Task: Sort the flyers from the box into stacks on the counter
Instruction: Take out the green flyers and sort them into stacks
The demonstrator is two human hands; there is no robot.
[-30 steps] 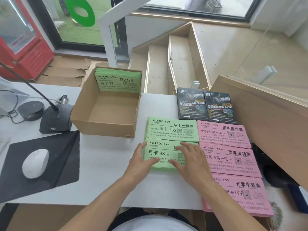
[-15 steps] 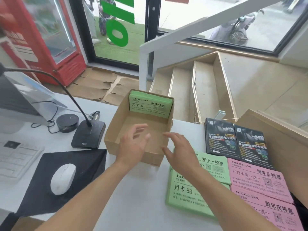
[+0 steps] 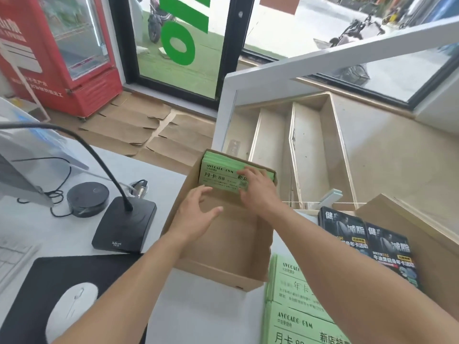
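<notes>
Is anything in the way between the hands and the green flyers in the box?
Nothing visible. The right hand already rests on the green flyers leaning against the far wall of the box, and the left hand is just below them, inside the open box.

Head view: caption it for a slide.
Both hands, right hand and left hand, reach green flyers in the cardboard box.

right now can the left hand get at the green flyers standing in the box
Probably yes. The left hand is already inside the open-topped cardboard box, fingers spread just below the green flyers leaning on the far wall. Nothing lies between them; the right hand covers only their right end.
</notes>
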